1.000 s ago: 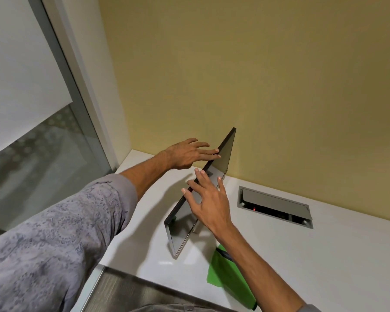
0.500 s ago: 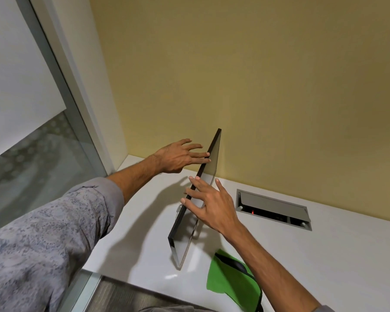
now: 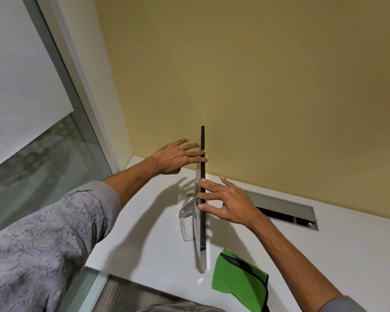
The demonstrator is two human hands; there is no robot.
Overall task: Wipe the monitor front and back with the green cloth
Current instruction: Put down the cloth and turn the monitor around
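Now, hands: left hand (image 3: pixel 176 157), right hand (image 3: pixel 232 203), straight fingers on monitor (image 3: pixel 202 140) edge.
Green cloth (image 3: pixel 234 278): unheld; pivot gently first.

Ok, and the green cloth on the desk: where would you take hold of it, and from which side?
Pinch the green cloth from above, near its upper corner beside the monitor. It lies flat and limp on the desk, so no side offers an edge to slide under. The right hand is nearer, so it probably has the easier reach.
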